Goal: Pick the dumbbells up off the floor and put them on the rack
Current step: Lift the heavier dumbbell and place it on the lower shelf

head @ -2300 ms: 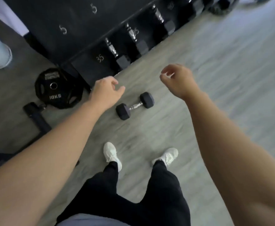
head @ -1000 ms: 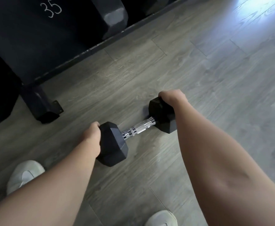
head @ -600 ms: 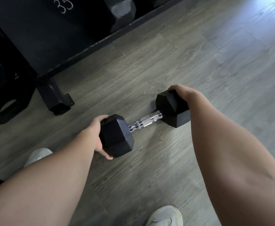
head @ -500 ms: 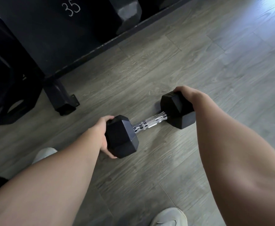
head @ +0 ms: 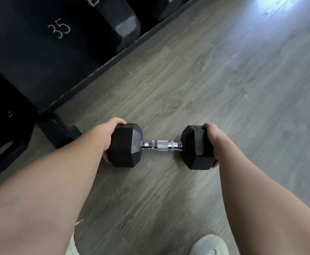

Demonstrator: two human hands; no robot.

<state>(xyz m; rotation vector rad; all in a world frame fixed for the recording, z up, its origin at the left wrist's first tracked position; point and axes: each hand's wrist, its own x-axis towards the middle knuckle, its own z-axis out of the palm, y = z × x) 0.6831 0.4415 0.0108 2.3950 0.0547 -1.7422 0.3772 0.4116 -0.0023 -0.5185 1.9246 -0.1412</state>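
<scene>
A black hex dumbbell (head: 160,145) with a chrome knurled handle hangs level in the middle of the view, held above the grey wood floor. My left hand (head: 108,133) cups the outer face of its left head. My right hand (head: 213,139) cups the outer face of its right head. Fingers of both hands wrap around the heads' far sides and are partly hidden. The black dumbbell rack (head: 40,57), chalk-marked "35", fills the upper left, with a bigger hex dumbbell (head: 126,26) resting on its low shelf.
The rack's foot (head: 58,131) sticks out on the floor just left of my left forearm. A black weight plate (head: 1,144) leans at the far left. My white shoes (head: 207,245) show at the bottom edge. Grey plank floor (head: 242,80) stretches to the right.
Both hands reached down and took the dumbbell by its heads. Since half a second ago it has come off the floor and turned level, closer to the camera.
</scene>
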